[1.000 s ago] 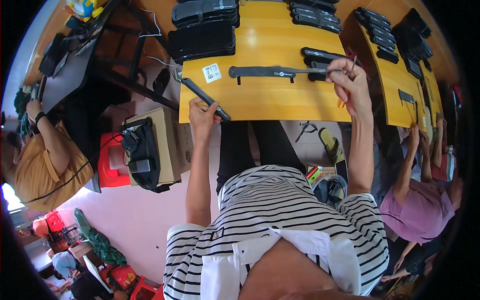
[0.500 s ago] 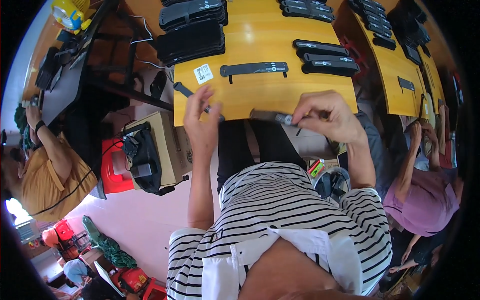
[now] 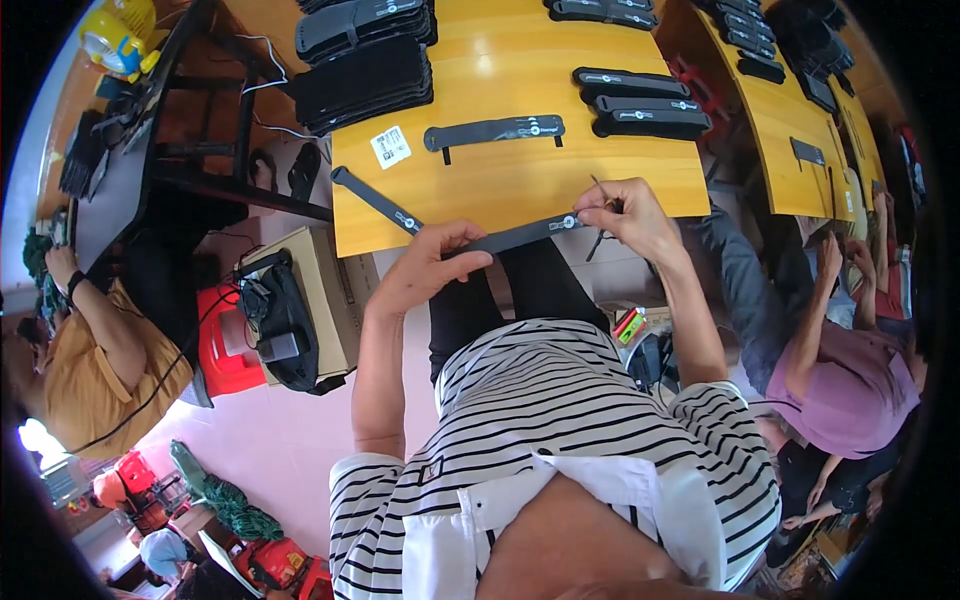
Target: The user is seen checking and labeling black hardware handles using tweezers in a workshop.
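A long dark grey strap (image 3: pixel 530 233) with a pale print near its right end is stretched between my hands at the table's near edge. My left hand (image 3: pixel 428 263) is closed round its left end, thumb on top. At the right end, the fingers of my right hand (image 3: pixel 632 215) pinch the strap. A thin dark pointed item (image 3: pixel 600 192), its kind unclear, also sticks out of that hand. Another dark strap (image 3: pixel 375 200) lies slanted beside my left hand. Farther up, a wider grey strap (image 3: pixel 495 131) lies flat with two short black tabs below it.
A white label sheet (image 3: pixel 391 147) lies on the yellow table (image 3: pixel 480 185). Black straps are stacked at the left (image 3: pixel 365 85), with grey strap bundles (image 3: pixel 645 105) at the right. A cardboard box (image 3: pixel 335 330) with a black bag stands left of my legs. Other people sit at both sides.
My left hand has come down and right and now grips the strap's left end. The strap, slack from my right hand before, is now straight between both hands.
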Tool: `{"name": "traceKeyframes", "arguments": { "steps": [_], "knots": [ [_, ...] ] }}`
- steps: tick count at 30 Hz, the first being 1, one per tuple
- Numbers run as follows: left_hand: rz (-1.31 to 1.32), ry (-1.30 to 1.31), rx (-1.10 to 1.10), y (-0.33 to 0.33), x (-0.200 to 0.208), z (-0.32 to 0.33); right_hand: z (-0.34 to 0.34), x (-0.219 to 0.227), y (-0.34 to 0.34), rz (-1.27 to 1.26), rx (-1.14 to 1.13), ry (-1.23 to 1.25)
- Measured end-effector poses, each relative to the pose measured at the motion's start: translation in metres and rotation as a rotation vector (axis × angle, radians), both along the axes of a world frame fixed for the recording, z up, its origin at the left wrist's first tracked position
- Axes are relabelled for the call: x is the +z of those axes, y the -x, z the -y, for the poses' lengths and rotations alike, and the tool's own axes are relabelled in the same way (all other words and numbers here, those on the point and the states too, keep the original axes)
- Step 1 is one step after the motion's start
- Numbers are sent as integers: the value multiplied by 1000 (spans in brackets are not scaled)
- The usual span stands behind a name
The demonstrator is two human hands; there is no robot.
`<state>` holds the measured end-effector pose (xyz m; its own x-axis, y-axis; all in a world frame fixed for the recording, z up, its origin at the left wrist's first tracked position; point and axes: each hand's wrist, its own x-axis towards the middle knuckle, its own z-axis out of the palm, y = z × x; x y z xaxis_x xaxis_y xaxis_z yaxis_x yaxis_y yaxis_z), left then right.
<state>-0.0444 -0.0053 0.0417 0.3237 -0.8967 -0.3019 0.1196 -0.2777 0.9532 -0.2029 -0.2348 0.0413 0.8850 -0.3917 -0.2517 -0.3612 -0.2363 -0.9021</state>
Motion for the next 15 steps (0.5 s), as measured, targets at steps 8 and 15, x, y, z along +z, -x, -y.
{"name": "traceKeyframes", "arguments": {
  "steps": [8, 15],
  "knots": [
    [-43, -52, 214, -36, -26, 2, 10, -28, -18, 49, -157, -233],
    [-59, -56, 476, -60, -49, 28, 37, -46, -41, 85, -183, -479]
  ]
}}
